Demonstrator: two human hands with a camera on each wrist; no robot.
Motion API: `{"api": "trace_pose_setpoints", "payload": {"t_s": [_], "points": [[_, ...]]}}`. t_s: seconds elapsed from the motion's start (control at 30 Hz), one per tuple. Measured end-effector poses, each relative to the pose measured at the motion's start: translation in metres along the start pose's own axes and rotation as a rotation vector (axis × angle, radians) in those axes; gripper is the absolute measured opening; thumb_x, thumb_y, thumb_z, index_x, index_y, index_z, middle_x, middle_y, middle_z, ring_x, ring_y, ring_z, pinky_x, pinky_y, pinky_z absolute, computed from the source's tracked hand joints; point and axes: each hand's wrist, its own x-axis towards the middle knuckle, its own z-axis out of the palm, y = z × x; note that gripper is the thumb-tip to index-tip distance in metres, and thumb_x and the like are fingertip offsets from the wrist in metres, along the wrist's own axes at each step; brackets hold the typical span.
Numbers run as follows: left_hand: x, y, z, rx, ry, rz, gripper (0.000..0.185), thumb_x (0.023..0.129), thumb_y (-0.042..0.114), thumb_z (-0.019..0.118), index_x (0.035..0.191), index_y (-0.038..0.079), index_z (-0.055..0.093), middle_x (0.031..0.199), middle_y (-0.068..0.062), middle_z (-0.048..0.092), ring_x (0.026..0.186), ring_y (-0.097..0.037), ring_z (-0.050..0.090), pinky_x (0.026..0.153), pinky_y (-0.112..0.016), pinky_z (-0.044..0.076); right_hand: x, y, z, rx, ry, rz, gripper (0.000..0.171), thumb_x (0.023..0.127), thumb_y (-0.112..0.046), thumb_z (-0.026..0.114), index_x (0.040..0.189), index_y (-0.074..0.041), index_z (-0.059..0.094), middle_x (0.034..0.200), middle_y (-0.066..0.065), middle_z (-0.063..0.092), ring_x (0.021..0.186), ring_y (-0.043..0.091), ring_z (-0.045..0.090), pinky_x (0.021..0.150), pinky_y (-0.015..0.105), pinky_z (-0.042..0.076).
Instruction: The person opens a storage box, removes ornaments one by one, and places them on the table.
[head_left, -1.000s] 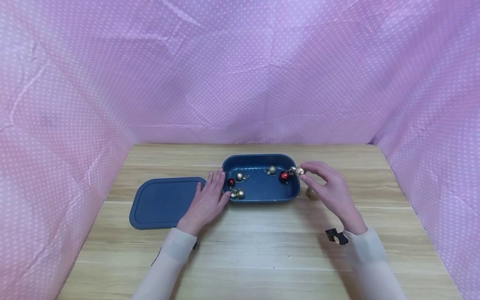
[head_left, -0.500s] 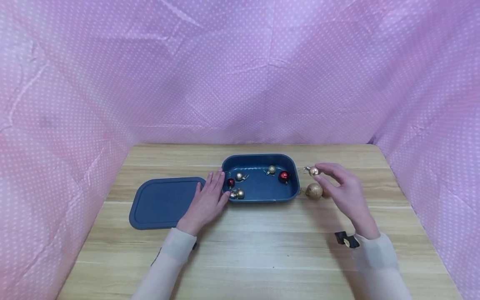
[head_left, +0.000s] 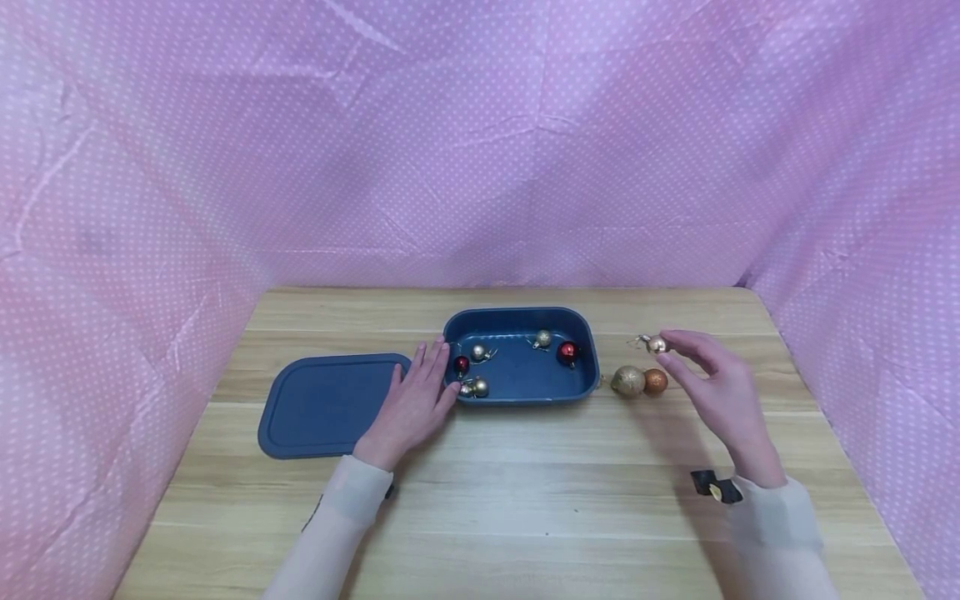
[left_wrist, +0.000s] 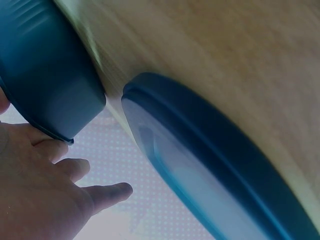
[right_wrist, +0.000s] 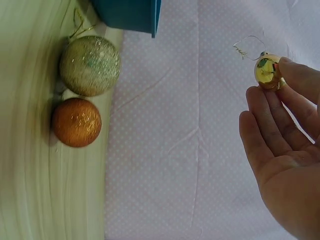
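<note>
My right hand [head_left: 716, 396] pinches a small shiny gold bauble [right_wrist: 268, 71] between thumb and fingertips, its string loop dangling free. It is held up off the table, to the right of the blue box [head_left: 517, 402]. My left hand [head_left: 411, 407] lies with straight fingers against the left end of that box, fingertips at the rim. Inside the box, a red bauble [head_left: 567, 353] and a glittery gold bauble [head_left: 543, 338] sit to the right; a dark red bauble [head_left: 461, 365] and several small gold baubles [head_left: 480, 387] sit to the left.
Right of the box, a large glittery gold bauble [head_left: 627, 381] and an orange bauble [head_left: 656, 382] lie side by side on the wooden table [head_left: 510, 517]. The blue lid [head_left: 322, 408] lies left of the box, partly under my left hand. Pink dotted cloth [head_left: 510, 167] surrounds the table.
My right hand has carried the small gold bauble from the box's right rim farther right, uncovering the large gold and orange baubles. The left hand has stayed put.
</note>
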Motion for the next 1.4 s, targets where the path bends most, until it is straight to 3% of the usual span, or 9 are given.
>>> {"api": "trace_pose_setpoints", "payload": {"t_s": [0.17,0.37,0.6,1.0,1.13,1.4], "points": [[0.000,0.000,0.000,-0.002,0.003,0.003,0.069,0.111,0.048,0.036,0.166,0.011,0.017,0.174,-0.004,0.010,0.159,-0.030,0.006,0.120,-0.070,0.013,-0.003,0.004,-0.006,-0.051,0.011,0.021,0.032,0.090,0.002,0.078,0.122,0.001,0.074,0.122,0.018,0.072,0.108,-0.013,0.061,0.097,0.007,0.043],[0.001,0.000,0.001,-0.007,0.003,0.003,0.069,0.111,0.046,0.038,0.166,0.010,0.017,0.174,-0.003,0.010,0.159,-0.031,0.007,0.119,-0.071,0.012,-0.008,0.015,-0.013,-0.086,0.027,0.065,0.031,0.091,-0.002,0.078,0.122,0.001,0.074,0.120,0.012,0.073,0.105,-0.014,0.060,0.093,0.006,0.044],[0.001,0.000,0.001,0.004,-0.003,0.004,0.069,0.111,0.047,0.037,0.166,0.010,0.017,0.174,-0.003,0.010,0.159,-0.030,0.006,0.119,-0.071,0.013,-0.012,0.025,-0.020,-0.101,0.033,0.111,0.031,0.093,-0.006,0.077,0.123,-0.001,0.074,0.115,-0.015,0.070,0.101,-0.015,0.061,0.092,0.004,0.044],[0.002,0.000,0.000,0.002,-0.005,0.003,0.070,0.111,0.047,0.037,0.166,0.010,0.017,0.174,-0.005,0.012,0.159,-0.031,0.006,0.119,-0.071,0.012,-0.020,0.045,-0.032,-0.191,0.014,0.167,0.033,0.097,-0.020,0.076,0.124,-0.002,0.073,0.110,-0.031,0.064,0.098,-0.021,0.057,0.087,0.001,0.041],[0.001,0.001,-0.001,0.005,-0.004,-0.001,0.069,0.111,0.046,0.038,0.166,0.010,0.017,0.174,-0.004,0.011,0.159,-0.032,0.008,0.119,-0.071,0.013,-0.021,0.050,-0.036,-0.208,0.007,0.168,0.033,0.097,-0.020,0.076,0.124,-0.002,0.073,0.111,-0.022,0.069,0.098,-0.022,0.056,0.087,0.000,0.040],[0.002,0.001,-0.001,0.015,-0.009,-0.002,0.070,0.111,0.045,0.039,0.166,0.010,0.017,0.173,-0.002,0.008,0.159,-0.033,0.009,0.119,-0.070,0.014,-0.024,0.056,-0.042,-0.259,-0.047,0.225,0.038,0.099,-0.028,0.074,0.127,-0.003,0.071,0.123,0.018,0.072,0.099,-0.026,0.050,0.084,-0.001,0.038]]}}
